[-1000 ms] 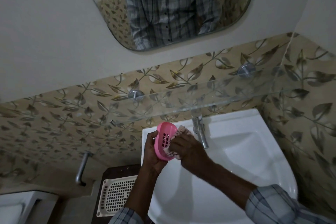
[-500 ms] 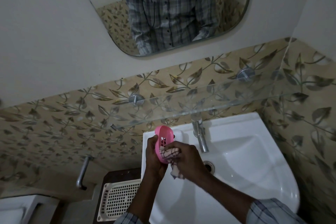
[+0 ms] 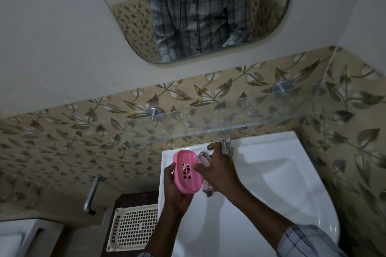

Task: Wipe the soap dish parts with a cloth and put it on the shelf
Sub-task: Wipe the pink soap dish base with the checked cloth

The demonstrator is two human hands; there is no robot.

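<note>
the person is standing at the white sink (image 3: 275, 185), and to my eye the wiping step is the one in hand. the left hand (image 3: 177, 194) is holding the pink soap dish part (image 3: 186, 175) over the basin's left edge. its grip is wrapping round the lower end, with the thumb lying along the left rim and the slotted hollow facing up.

the right hand (image 3: 219, 173) is sitting just beside the dish's right rim with the cloth (image 3: 202, 157) bunched in its palm. folds are poking out above and below the hand, so that grip is clutching the cloth, though the forefinger and thumb are sticking out loosely. whether the cloth is touching the plastic at this instant, i cannot tell.

i am seeing only this one pink part. the glass shelf (image 3: 240, 120) is running along the leaf-patterned wall just above the tap (image 3: 226, 146), and the dish is not on it yet. a white perforated tray (image 3: 135, 225) is lying on a dark stand left of the sink.

i am judging that the next move calls for pressing the cloth down into the hollow and along the slots while the left grip is steadying the part. the lift to the shelf would come after that.
</note>
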